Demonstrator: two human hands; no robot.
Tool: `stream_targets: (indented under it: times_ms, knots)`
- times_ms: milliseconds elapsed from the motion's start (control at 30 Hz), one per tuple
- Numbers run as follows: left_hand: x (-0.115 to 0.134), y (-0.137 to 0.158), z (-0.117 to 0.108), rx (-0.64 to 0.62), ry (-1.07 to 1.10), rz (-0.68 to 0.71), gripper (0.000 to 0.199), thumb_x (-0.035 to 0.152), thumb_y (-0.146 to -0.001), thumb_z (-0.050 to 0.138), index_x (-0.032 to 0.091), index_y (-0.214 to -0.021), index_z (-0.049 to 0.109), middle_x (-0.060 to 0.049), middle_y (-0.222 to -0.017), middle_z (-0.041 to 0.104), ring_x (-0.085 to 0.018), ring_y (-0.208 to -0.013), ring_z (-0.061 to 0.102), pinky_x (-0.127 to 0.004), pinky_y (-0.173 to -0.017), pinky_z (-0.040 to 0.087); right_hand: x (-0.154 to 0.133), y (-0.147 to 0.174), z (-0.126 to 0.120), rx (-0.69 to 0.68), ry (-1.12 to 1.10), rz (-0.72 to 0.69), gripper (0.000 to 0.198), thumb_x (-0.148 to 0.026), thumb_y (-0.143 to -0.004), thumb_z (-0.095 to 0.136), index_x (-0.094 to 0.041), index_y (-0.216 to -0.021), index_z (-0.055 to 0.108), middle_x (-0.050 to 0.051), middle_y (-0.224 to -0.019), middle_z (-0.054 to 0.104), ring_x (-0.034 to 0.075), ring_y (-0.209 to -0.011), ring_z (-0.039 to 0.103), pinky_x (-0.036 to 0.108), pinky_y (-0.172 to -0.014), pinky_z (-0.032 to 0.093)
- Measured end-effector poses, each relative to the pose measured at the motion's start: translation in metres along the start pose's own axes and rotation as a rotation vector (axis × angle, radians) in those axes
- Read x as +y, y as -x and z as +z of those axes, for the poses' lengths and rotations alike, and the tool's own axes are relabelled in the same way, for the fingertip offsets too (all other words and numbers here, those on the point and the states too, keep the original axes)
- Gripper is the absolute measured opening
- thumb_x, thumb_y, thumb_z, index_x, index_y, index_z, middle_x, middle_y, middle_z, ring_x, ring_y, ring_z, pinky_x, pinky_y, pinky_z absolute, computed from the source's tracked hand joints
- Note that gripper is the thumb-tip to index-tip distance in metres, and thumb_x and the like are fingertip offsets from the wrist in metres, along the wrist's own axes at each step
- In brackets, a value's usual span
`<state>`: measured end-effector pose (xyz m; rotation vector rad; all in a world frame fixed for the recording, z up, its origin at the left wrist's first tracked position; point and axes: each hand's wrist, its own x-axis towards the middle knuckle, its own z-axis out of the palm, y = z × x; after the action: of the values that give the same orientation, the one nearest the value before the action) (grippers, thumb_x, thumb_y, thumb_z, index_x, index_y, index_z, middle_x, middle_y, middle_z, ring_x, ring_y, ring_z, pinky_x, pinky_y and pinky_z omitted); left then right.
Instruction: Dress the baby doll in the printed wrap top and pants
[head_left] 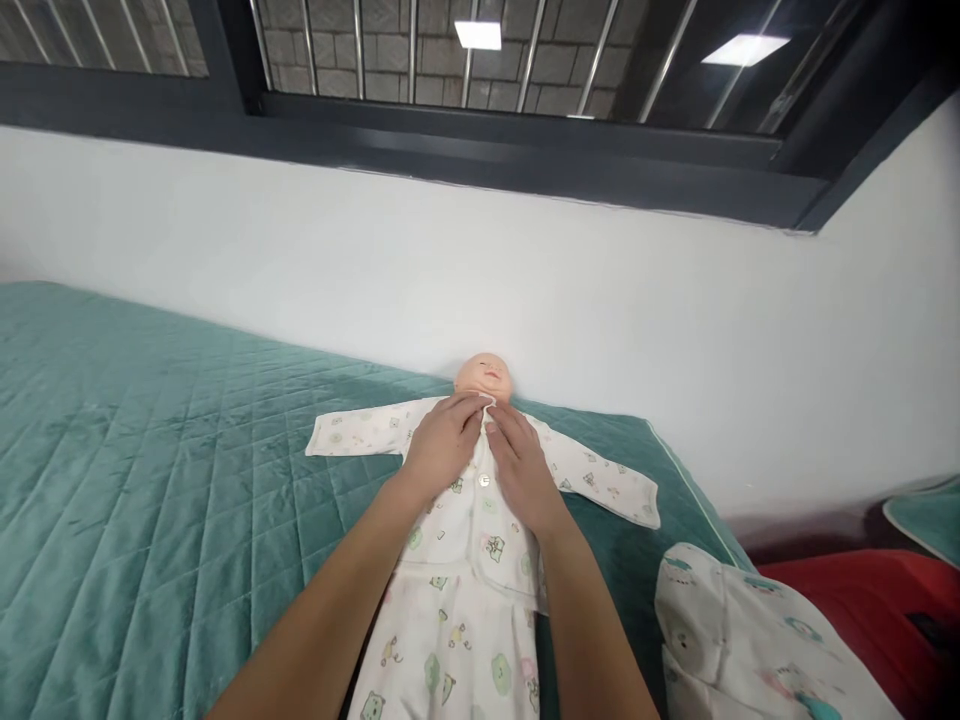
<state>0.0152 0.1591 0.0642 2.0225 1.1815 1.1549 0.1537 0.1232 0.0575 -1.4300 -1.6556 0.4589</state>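
A baby doll (pixel 484 375) lies on its back, its head near the wall. It wears a white printed baby jacket (pixel 491 545) with both sleeves spread sideways, above matching printed trousers (pixel 442 650). My left hand (pixel 448 440) and my right hand (pixel 517 455) are at the jacket's neckline, one on each side of the front opening. Their fingertips are bent in and pressed on the cloth edges just below the doll's chin. A round button or snap (pixel 484 481) shows lower on the front. What lies under my fingertips is hidden.
A green quilted cover (pixel 187 480) spreads beneath the doll. White printed cloth (pixel 750 640) lies at the lower right, beside a red item (pixel 862 610). Behind stand a white wall (pixel 375 260) and a dark-framed window (pixel 525 165) with metal bars.
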Motion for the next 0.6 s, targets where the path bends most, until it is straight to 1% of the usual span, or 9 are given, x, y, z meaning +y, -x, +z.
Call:
stream_targets:
  times_ms: [100,167,233,333,467,600]
  knots:
    - [0.001,0.001,-0.001,0.017,0.036,0.004,0.029,0.025,-0.095,0.045,0.027,-0.111,0.068,0.0,-0.126,0.066,-0.019,-0.12,0.056,-0.036,-0.108,0.042,-0.005,0.004,-0.001,0.052,-0.116,0.06,0.038,-0.045,-0.093,0.046,-0.026,-0.123,0.061,0.005,-0.14,0.055,0.025,-0.134,0.045,0.049,-0.117,0.031]
    - [0.002,0.003,-0.003,0.007,0.053,0.035,0.024,0.025,-0.094,0.047,0.026,-0.103,0.07,0.0,-0.125,0.066,-0.02,-0.121,0.055,-0.036,-0.11,0.041,-0.008,0.01,-0.002,0.084,-0.197,0.111,0.039,-0.044,-0.091,0.05,-0.026,-0.125,0.06,0.005,-0.14,0.056,0.025,-0.133,0.047,0.048,-0.116,0.032]
    - [0.003,0.006,-0.005,-0.009,0.077,0.056,0.022,0.026,-0.093,0.049,0.026,-0.097,0.071,0.0,-0.128,0.065,-0.02,-0.125,0.053,-0.037,-0.112,0.038,-0.01,0.018,-0.003,0.098,-0.25,0.143,0.042,-0.044,-0.09,0.052,-0.026,-0.128,0.057,0.004,-0.144,0.053,0.025,-0.136,0.044,0.048,-0.118,0.029]
    - [0.005,0.01,-0.009,-0.027,0.134,0.031,0.021,0.027,-0.092,0.05,0.025,-0.092,0.071,-0.001,-0.133,0.062,-0.02,-0.128,0.051,-0.037,-0.114,0.036,-0.011,0.033,-0.002,0.105,-0.297,0.147,0.042,-0.044,-0.089,0.055,-0.027,-0.128,0.057,0.003,-0.151,0.046,0.023,-0.142,0.037,0.046,-0.121,0.025]
    - [0.002,0.012,-0.013,-0.072,0.237,-0.011,0.02,0.032,-0.091,0.052,0.024,-0.09,0.07,-0.003,-0.138,0.058,-0.021,-0.131,0.049,-0.038,-0.116,0.033,-0.012,0.052,-0.002,0.114,-0.276,0.119,0.04,-0.046,-0.09,0.055,-0.027,-0.125,0.061,0.003,-0.154,0.04,0.024,-0.143,0.035,0.045,-0.12,0.027]
    - [-0.003,0.011,-0.015,-0.115,0.308,-0.026,0.018,0.036,-0.088,0.058,0.024,-0.094,0.07,-0.003,-0.142,0.054,-0.022,-0.136,0.045,-0.038,-0.116,0.032,-0.014,0.06,-0.003,0.076,-0.175,0.093,0.044,-0.048,-0.091,0.054,-0.032,-0.132,0.058,0.001,-0.157,0.036,0.025,-0.146,0.03,0.048,-0.119,0.028]
